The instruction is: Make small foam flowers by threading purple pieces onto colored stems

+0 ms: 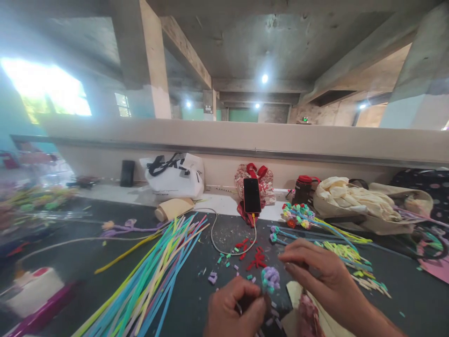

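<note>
One hand, the left (236,306), has thumb and forefinger pinched together at the base of a fuzzy purple and teal flower (271,278), though the exact grip spot is kinda hidden. The right hand (319,271) is just to the right of the flower, fingers stretched out and loosely curved with the thumb apart from them; can't tell if it's touching anything.

Right past the flower there's a scatter of red bits (257,258) on the dark desk (191,292), plus a few purple bits (212,278) nearer the left hand. Off to the left lies a big fan of colorful fuzzy sticks (150,276). Beyond the right hand you've got some yellow-green pieces (340,252) and a bunch of little flowers (298,216).

Further back, a phone (251,195) with a cable (212,234) plugged in leans on a red and white bag (269,185). White bag (175,180) to its left, dark bottle (301,193) with a red lid to its right.
</note>
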The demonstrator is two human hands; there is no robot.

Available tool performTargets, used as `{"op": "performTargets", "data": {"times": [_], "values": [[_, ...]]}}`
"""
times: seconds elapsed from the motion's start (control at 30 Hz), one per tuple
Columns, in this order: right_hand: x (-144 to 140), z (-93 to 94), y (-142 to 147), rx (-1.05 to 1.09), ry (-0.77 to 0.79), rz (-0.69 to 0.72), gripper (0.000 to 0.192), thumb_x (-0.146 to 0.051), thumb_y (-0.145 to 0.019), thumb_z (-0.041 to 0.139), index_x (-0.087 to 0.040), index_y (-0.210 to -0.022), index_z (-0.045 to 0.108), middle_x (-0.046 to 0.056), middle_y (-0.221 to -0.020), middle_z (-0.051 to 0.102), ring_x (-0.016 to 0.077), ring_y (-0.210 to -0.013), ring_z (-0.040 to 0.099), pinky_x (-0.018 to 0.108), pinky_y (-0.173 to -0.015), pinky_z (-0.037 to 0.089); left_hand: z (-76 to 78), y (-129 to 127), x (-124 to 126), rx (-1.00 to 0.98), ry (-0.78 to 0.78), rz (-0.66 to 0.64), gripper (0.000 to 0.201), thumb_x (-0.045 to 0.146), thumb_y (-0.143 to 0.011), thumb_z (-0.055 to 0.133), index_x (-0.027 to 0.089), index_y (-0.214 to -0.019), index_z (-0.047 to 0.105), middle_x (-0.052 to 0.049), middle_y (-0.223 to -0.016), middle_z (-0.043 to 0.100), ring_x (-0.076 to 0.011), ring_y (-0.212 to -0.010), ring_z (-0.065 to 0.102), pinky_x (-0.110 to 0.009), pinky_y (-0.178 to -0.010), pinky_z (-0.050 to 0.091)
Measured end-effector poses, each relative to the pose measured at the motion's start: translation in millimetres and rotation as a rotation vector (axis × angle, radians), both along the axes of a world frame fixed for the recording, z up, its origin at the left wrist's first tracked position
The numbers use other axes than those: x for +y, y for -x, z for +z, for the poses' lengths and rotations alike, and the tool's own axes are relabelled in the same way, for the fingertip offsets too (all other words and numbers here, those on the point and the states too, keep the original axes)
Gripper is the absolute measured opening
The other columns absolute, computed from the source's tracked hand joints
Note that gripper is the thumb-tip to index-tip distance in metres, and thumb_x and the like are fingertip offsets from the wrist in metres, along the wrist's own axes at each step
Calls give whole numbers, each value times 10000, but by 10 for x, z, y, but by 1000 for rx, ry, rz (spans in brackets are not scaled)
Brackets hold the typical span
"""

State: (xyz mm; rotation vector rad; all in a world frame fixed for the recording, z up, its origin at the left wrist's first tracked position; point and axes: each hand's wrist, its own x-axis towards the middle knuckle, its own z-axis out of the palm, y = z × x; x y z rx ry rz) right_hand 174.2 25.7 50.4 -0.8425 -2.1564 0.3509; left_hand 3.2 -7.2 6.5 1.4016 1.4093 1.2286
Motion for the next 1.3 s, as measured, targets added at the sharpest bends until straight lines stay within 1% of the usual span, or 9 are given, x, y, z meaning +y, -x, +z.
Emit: {"op": "performTargets", "data": {"times": [0.1,0.27,0.4,0.6,0.7,0.87,1.07,1.2,1.3], "values": [[21,-33,-3,-18,15,22,178,-147,-773,479,-203,-895,597,27,-758,572,112,-656,540,208,-546,426,31,36,30,-96,99,-38,147,248,-557,583,150,-456,538,50,-436,417,-68,-452,338,-187,-453,267],[62,-99,-3,-51,91,20,156,-152,-782,456,-184,-848,594,30,-762,572,120,-676,541,219,-578,426,132,225,91,-510,381,-86,298,402,-602,583,145,-475,504,71,-336,393,-24,-309,273,-163,-355,176],[93,-137,-9,-81,146,-3,146,-177,-781,463,-195,-827,601,20,-758,575,121,-693,539,215,-599,414,246,392,81,-705,390,-91,211,338,-587,636,138,-593,569,36,-453,533,-23,-353,387,-137,-355,219],[174,-131,43,-202,195,34,146,-192,-771,476,-200,-809,616,8,-718,572,109,-659,530,197,-590,390,403,543,-3,-639,296,-336,181,284,-698,551,116,-645,592,-29,-558,598,-70,-488,501,-161,-447,340],[262,-166,127,-319,192,45,145,-190,-753,488,-198,-784,629,12,-726,597,113,-667,542,194,-597,382,421,566,19,-613,286,-394,192,291,-723,517,122,-656,579,-10,-539,569,-47,-414,458,-151,-385,295],[460,-323,313,-481,205,30,198,-161,-733,462,-210,-775,649,3,-738,647,116,-662,572,182,-583,377,305,578,153,-714,350,-344,158,290,-723,501,145,-674,543,69,-475,423,14,-307,210,-139,-311,75],[623,-495,507,-688,105,45,219,-164,-713,471,-252,-801,651,-10,-782,650,135,-731,576,193,-612,364,187,598,240,-676,402,-238,153,291,-699,497,143,-674,525,80,-461,382,6,-317,208,-142,-319,64],[658,-584,567,-816,38,68,184,-166,-684,495,-249,-773,633,-13,-780,633,128,-666,563,192,-535,330,186,627,260,-682,376,-202,168,303,-695,494,139,-692,533,71,-476,400,3,-323,230,-140,-317,79],[672,-616,582,-877,21,17,147,-166,-698,466,-205,-745,600,7,-764,619,117,-590,545,194,-475,291,197,654,265,-696,347,-175,180,314,-695,498,137,-690,532,68,-489,408,4,-324,230,-140,-317,84]]}}
